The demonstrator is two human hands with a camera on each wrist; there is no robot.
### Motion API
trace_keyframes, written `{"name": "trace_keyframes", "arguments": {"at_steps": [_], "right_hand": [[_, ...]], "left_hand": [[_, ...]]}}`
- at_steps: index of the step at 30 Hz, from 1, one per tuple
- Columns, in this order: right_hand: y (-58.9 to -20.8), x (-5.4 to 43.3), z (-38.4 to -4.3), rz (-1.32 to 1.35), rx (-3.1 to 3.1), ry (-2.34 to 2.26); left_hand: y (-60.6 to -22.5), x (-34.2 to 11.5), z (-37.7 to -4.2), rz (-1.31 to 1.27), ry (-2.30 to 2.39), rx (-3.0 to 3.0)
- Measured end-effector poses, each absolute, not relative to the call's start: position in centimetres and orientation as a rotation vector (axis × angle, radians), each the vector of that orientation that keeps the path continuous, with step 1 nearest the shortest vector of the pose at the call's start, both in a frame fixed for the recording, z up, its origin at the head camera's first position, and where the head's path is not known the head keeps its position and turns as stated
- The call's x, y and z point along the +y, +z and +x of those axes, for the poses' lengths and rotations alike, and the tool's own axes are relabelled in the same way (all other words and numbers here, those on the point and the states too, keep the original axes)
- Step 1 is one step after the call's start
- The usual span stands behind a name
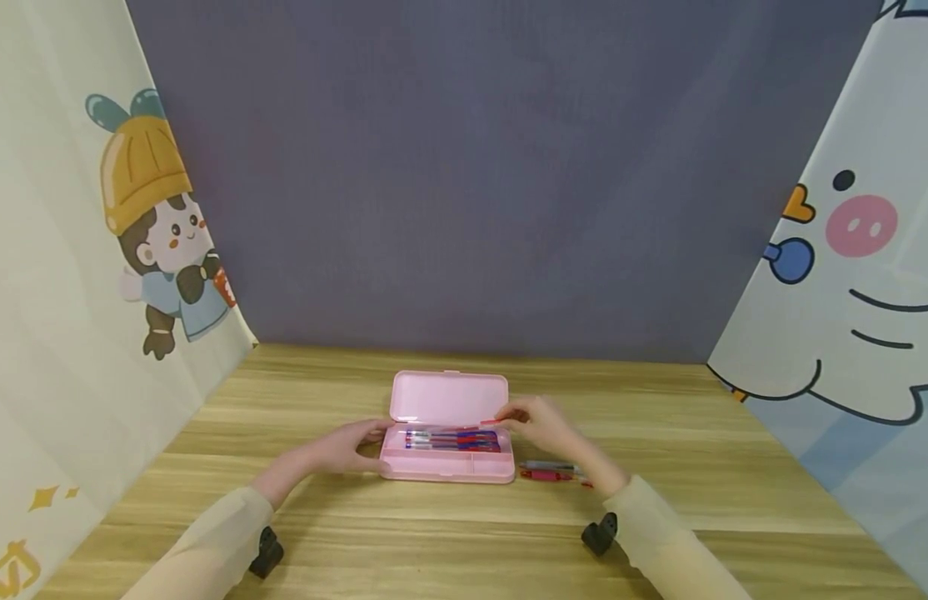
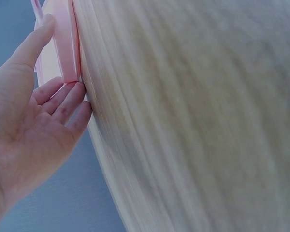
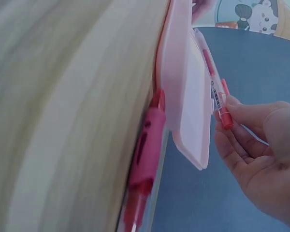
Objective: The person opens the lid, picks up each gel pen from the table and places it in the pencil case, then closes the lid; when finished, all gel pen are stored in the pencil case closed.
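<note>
A pink pencil case (image 1: 434,477) lies with its lid (image 1: 451,396) raised at the back. Several blue and red pens (image 1: 452,439) are in its long rear compartment. My left hand (image 1: 347,446) holds the case's left end, thumb at the front corner and fingers farther back; in the left wrist view, the thumb (image 2: 47,21) and fingertips (image 2: 77,89) lie against the pink wall. Over the rear right of the case, my right hand (image 1: 535,421) pinches a red pen (image 3: 213,79) with a clear barrel by its red end, its other end pointing left.
Right of the case, several pens lie on the wooden table (image 1: 404,533), among them a red-gripped one (image 1: 546,476) and a grey-clear one (image 1: 546,465). A dark cloth wall (image 1: 464,183) stands behind, with printed panels (image 1: 846,333) at the sides.
</note>
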State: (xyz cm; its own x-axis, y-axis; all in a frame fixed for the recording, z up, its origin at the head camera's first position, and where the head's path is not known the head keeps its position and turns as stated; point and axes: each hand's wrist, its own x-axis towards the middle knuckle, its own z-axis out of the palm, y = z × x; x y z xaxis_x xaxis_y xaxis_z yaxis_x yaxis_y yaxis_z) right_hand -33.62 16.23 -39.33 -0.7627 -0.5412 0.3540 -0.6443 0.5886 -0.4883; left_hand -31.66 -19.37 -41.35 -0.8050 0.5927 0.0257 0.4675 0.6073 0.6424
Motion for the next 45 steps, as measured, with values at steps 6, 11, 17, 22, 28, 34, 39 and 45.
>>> {"name": "trace_keyframes", "arguments": {"at_steps": [6, 11, 17, 22, 28, 34, 39, 45], "right_hand": [[-39.8, 15.2, -33.8, 1.008, -2.624, 0.924], [-40.0, 14.3, -33.9, 1.016, -2.601, 0.911], [-40.6, 13.3, -34.3, 1.005, -2.615, 0.913], [-40.9, 13.0, -34.6, 0.992, -2.609, 0.896], [-41.0, 13.0, -34.9, 0.989, -2.633, 0.857], [-40.9, 13.1, -35.0, 0.961, -2.695, 0.841], [-40.9, 13.1, -35.2, 0.913, -2.737, 0.808], [-40.8, 13.2, -35.3, 0.884, -2.770, 0.794]], "left_hand": [[-41.4, -19.3, -31.6, 0.894, 0.971, 2.637], [-41.2, -19.3, -31.6, 0.924, 0.950, 2.639], [-41.4, -19.4, -31.5, 0.913, 0.930, 2.652], [-41.6, -19.4, -31.5, 0.901, 0.950, 2.644], [-41.6, -19.3, -31.6, 0.884, 0.974, 2.632], [-41.5, -19.3, -31.7, 0.899, 0.963, 2.632], [-41.5, -19.4, -31.8, 0.894, 0.968, 2.632], [-41.5, -19.4, -31.9, 0.889, 0.973, 2.628]]}}
